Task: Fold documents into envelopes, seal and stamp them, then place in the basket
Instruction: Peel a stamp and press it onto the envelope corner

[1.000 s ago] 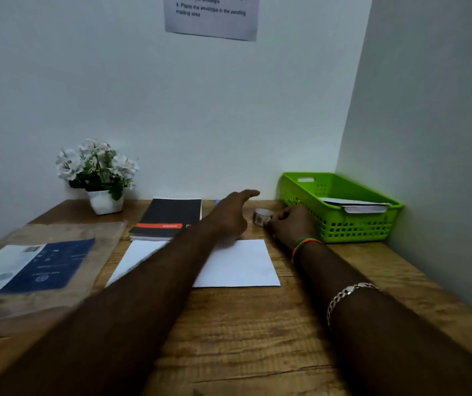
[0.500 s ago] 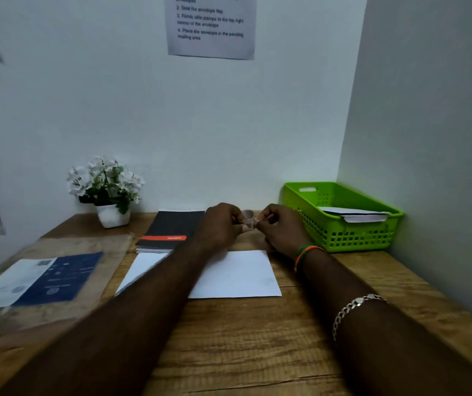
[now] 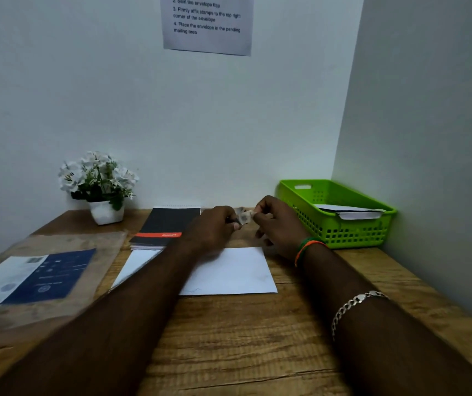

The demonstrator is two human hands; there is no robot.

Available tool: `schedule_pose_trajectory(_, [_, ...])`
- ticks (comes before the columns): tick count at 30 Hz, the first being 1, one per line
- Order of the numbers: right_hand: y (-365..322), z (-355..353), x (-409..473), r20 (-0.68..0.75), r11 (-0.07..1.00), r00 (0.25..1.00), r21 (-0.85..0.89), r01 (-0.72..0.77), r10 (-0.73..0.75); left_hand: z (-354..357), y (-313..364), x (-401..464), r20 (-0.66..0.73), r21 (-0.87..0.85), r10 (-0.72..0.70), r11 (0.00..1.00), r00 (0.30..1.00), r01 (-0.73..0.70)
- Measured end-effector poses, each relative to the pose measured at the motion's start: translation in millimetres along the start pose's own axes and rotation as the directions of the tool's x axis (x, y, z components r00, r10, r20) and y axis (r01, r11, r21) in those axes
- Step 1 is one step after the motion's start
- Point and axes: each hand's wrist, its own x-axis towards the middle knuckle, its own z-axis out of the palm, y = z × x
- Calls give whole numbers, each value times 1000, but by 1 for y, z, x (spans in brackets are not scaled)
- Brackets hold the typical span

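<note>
A white envelope (image 3: 229, 272) lies flat on the wooden desk (image 3: 243, 338) in front of me. Above its far edge, my left hand (image 3: 211, 228) and my right hand (image 3: 277, 224) meet and together pinch a small stamp strip (image 3: 244, 216) held in the air between their fingertips. The green plastic basket (image 3: 343, 232) stands at the back right against the wall, with white envelopes (image 3: 349, 212) lying inside it.
A black notebook with a red band (image 3: 169, 227) lies behind the envelope. A white flower pot (image 3: 103, 192) stands at the back left. A clear sleeve with a blue and white sheet (image 3: 37, 278) covers the left side. An instruction sheet (image 3: 207, 24) hangs on the wall.
My right hand lifted the stamp strip off the desk near the basket. My left hand drew back from pointing and joined it, and both now hold the strip raised.
</note>
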Motion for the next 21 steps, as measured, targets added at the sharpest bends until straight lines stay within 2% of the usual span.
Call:
schedule_pose_trajectory(3, [-2,-4,-1,-34,1000,999,5,-28,28,4,6,3,-2,86,2,996,1000,-2])
schedule_pose_trajectory(7, [-10,-12,2,-170,999,984,16,-42,44,11,9,6,28,143,-6,990,1000,2])
schedule_pose_trajectory(12, [-18,-24,5,-182,955,970,278,-108,163,19,8,7,88,145,-18,989,996,5])
schedule_pose_trajectory(16, [-22,-30,3,-131,927,973,352,-131,188,19,8,4,77,73,-23,997,997,18])
schedule_pose_trajectory(18, [-23,-32,1,-79,928,979,341,-149,187,13,12,1,27,34,-27,999,999,26])
schedule_pose_trajectory(20, [-24,-33,-2,-20,938,983,304,-166,180,1,16,-3,-88,-89,-56,995,995,48])
schedule_pose_trajectory(21, [-24,-33,-4,6,945,985,281,-166,171,-6,19,-5,-119,-208,-96,976,988,70])
